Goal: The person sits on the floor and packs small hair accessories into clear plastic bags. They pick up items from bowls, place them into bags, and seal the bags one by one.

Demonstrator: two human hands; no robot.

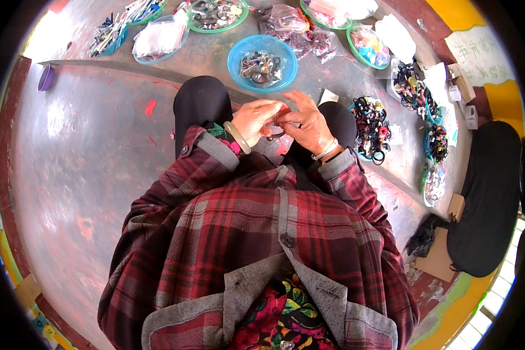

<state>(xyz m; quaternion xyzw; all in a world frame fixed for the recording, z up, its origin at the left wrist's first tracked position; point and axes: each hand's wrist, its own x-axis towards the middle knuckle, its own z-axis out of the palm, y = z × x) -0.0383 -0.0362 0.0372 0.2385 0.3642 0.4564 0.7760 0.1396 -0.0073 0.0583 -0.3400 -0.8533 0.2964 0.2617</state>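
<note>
My left hand [254,121] and my right hand [310,126] meet between my knees, fingertips pinched together. A small dark band-like thing [276,136] hangs just under the fingers, and a bit of clear, pale material [275,129] shows beside it. The fingers cover most of both, so their exact kind is hidden. Just beyond the hands stands a blue plastic basin [234,71] with small metal and dark trinkets [261,67] in it. To the right of my right knee, a basin holds a heap of dark hair ties [370,125] with coloured bits.
Along the far side stand a green basin of trinkets [216,14], a tray of pale packets [158,38], and pen-like sticks [108,35]. Plastic bags [289,23] lie beyond the blue basin. More filled baskets [410,87] line the right, near a long black cushion [487,201].
</note>
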